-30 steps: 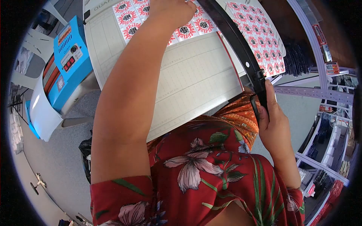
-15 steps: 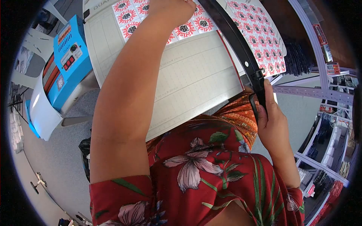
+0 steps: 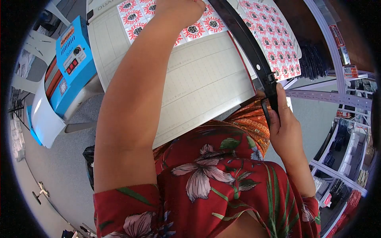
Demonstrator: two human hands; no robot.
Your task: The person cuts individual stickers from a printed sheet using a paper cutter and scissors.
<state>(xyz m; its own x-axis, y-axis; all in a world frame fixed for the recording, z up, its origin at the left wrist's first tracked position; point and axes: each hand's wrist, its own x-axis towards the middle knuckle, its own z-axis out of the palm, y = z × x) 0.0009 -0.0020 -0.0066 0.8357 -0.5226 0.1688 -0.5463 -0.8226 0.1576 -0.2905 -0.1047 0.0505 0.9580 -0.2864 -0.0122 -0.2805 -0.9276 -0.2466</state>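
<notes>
My right hand (image 3: 286, 131) is wrapped round the black handle of a paper cutter's blade arm (image 3: 254, 55). The arm lies low along the red-edged side of the pale cutter board (image 3: 206, 79). Up at the top edge of the view, my left hand (image 3: 180, 14) rests on a sheet of red-and-black printed stickers (image 3: 214, 24) lying on the board. Most of its fingers are out of frame or hidden. Beyond the blade arm lies another sheet of the same stickers (image 3: 274, 37), on the right.
A blue machine (image 3: 73, 59) with red switches stands left of the cutter, a white curved sheet (image 3: 47, 115) at its front. To the right are metal shelves (image 3: 329, 174) with stacked goods and a dark bundle (image 3: 313, 63). A black bag (image 3: 89, 158) is on the floor.
</notes>
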